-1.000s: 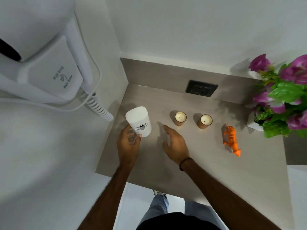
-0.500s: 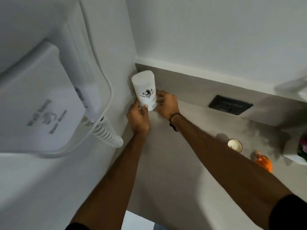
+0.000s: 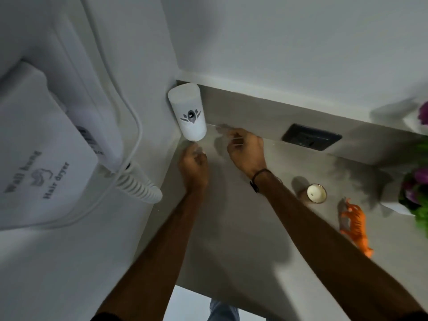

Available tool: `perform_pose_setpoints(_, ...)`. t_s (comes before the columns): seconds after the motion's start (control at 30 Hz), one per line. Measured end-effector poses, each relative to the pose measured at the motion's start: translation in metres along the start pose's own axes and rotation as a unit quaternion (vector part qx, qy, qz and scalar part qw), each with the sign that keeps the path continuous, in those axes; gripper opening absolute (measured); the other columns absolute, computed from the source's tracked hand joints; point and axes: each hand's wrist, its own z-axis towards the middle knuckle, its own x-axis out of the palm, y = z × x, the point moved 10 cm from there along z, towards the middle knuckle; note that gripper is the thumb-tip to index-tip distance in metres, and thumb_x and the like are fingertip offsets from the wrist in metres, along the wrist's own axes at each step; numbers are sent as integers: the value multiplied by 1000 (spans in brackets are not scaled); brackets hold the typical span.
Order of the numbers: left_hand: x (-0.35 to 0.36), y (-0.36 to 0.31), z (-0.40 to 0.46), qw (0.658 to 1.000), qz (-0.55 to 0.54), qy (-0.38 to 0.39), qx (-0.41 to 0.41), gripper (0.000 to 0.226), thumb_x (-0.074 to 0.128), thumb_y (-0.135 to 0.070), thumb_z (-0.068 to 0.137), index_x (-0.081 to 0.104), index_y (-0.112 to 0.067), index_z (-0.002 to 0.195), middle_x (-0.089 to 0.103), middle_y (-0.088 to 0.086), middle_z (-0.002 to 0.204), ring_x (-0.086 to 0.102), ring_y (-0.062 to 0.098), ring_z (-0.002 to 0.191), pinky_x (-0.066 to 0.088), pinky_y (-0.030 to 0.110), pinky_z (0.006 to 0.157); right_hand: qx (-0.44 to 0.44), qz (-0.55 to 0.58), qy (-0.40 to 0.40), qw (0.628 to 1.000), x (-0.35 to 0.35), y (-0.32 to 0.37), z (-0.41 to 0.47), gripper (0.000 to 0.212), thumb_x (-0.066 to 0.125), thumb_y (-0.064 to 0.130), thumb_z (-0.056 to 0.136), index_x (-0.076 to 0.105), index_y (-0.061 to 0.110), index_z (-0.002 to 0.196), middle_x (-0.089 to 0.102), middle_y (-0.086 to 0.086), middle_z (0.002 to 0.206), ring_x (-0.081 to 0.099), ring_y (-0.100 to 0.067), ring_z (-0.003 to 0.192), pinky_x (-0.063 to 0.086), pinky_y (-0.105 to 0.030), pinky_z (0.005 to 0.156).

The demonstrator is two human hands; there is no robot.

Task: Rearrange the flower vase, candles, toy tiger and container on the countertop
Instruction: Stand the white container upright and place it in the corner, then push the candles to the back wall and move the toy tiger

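Hands are hovering just off the white container [image 3: 188, 114], which is standing upright in the far left corner of the bench [image 3: 243, 239], tight against the wall; our left hand [image 3: 193, 167] is sitting just below its base with the grip loosely curled and holding nothing, and our right hand [image 3: 246, 151] is spreading its grip open beside it. Well to the right, one candle [image 3: 316, 193], the orange toy tiger [image 3: 355, 225] and the flower vase [image 3: 398, 202] are standing on the bench, the vase partly cut off by the frame edge.
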Motion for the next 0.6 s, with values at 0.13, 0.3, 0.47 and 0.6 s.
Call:
perform_pose_setpoints(0.13,30,20,-73,993,-15,116,3,29,73,0,91,74,0,120,76,17,119,74,39,106,61,37,103,29,-33,-82,996,-81,-45,-82,34,68,21,85,67,18,119,71,3,112,67,-10,97,58,-24,84)
perform_pose_setpoints(0.3,80,7,-157,960,-6,278,26,62,81,-24,81,63,-15,140,70,9,123,72,26,103,64,43,95,147,-142,-182,962,-166,-116,-165,62,76,27,78,54,17,135,62,-5,130,57,-23,120,49,-39,103)
perform_pose_setpoints(0.47,109,-24,-165,964,10,261,41,54,80,-10,87,64,-12,138,67,12,126,70,30,101,62,50,94,205,-120,-116,965,-161,-157,-162,61,82,25,71,62,12,127,70,-9,119,65,-26,109,52,-42,95)
perform_pose_setpoints(0.6,130,-50,-147,967,48,243,54,50,81,-7,88,67,-9,135,68,14,133,70,31,113,61,51,100,212,-79,-138,964,-166,-169,-138,50,82,32,72,68,17,118,73,-3,113,68,-19,101,56,-41,90)
